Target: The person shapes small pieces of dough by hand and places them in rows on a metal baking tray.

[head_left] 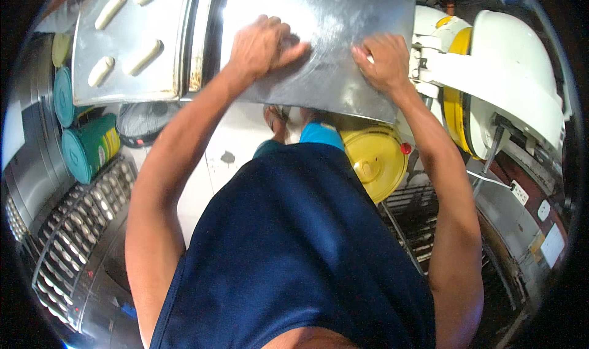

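My left hand [261, 47] rests on a shiny metal worktable [343, 17], its fingers curled under and its thumb sticking out to the right. What lies beneath those fingers, if anything, is hidden. Across from it, my right hand [386, 62] is closed at the table's right side, slightly blurred, and a small pale bit shows between its thumb and fingers. To the left, a metal tray [169, 36] bears several pale dough rolls [142, 57], lying apart from one another.
A large white machine with a yellow band [457, 91] stands close on the right. Below the table are a yellow lidded bucket [371, 162] and a round dark fan [144, 119]. Green tubs [83, 155] and a rack of molded trays [86, 211] line the left.
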Motion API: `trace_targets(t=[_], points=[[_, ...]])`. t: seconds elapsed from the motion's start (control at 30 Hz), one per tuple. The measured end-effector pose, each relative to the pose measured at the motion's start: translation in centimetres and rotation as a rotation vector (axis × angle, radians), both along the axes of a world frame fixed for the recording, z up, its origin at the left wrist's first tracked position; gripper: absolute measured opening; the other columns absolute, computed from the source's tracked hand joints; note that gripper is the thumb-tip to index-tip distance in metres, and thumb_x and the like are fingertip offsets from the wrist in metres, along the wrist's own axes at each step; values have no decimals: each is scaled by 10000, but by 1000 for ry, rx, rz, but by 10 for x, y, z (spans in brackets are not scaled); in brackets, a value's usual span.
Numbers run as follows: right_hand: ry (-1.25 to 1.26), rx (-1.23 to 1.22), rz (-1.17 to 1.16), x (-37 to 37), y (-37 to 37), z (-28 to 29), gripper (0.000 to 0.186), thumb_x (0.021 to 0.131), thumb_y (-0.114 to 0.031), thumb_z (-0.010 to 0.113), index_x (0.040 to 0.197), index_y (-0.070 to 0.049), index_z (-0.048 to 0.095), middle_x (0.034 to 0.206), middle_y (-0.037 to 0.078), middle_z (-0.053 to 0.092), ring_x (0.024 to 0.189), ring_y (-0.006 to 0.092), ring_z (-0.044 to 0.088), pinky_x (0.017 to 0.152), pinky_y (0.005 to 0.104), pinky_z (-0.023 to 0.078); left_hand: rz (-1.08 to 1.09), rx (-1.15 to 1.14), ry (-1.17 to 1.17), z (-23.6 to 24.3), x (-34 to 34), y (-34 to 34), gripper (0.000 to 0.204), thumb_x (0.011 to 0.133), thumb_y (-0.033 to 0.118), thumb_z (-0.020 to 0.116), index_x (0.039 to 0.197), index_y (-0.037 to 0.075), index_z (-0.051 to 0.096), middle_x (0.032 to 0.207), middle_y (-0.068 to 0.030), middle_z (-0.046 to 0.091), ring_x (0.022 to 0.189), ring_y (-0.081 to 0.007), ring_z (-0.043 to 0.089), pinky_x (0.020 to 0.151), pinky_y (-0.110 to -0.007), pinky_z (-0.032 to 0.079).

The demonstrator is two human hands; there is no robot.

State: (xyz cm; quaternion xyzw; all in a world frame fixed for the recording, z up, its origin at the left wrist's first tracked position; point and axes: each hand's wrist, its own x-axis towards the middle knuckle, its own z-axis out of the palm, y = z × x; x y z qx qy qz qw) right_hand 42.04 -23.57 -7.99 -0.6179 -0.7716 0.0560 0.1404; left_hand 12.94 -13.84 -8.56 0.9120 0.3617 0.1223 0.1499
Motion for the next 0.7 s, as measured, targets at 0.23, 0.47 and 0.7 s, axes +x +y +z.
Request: trace_targets(t=[0.23,0.47,0.7], points=[[21,160,-36,-12,16,-6,359,911,-467,670,835,-120,617,856,64,600,868,313,578,774,446,447,3,145,-55,-25,16,15,402,929,517,678,927,121,746,919,-62,684,939,-264,661,837,-435,531],[-90,-212,-32,-15,-118,8,938,937,-647,607,1582,-10,364,1653,227,337,1558,414,257,1267,605,152,97,10,85,1,-21,-102,755,984,539,624,1499,10,469,1575,-211,453,1474,-395,406,1230,-538,299],[-60,47,-193,-14,76,-7,836,1027,-605,492,1600,-13,349,1656,203,372,1567,355,285,1278,611,102,335,88,-127,-11,50,53,820,1020,625,483,1580,36,378,1677,-231,306,1514,-452,336,1190,-700,265]])
